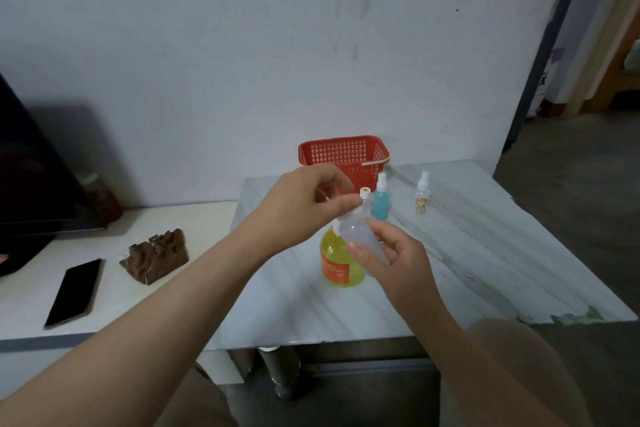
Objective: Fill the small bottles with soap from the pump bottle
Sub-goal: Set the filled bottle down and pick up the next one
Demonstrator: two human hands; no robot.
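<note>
While the head view looks down over both forearms, the right hand (393,262) grasps a small bottle (363,238), cloudy and see-through, thumb across its front and the other fingers wrapped behind. The bottle lies tilted, its long axis running from the base in the right palm up and left to the neck. There the left hand (306,201) meets it, fingertips (346,206) curled and pinching the top; blur hides whether a cap sits under them. So the left hand is nearer to the opening, and I judge its job is to free it. The yellow pump bottle (337,263) stands upright on the table (485,253), just below and behind the right fingers, its pump head hidden by the hands. Beyond the left fingertips stand a blue spray bottle (381,203) and a clear spray bottle (422,196).
</note>
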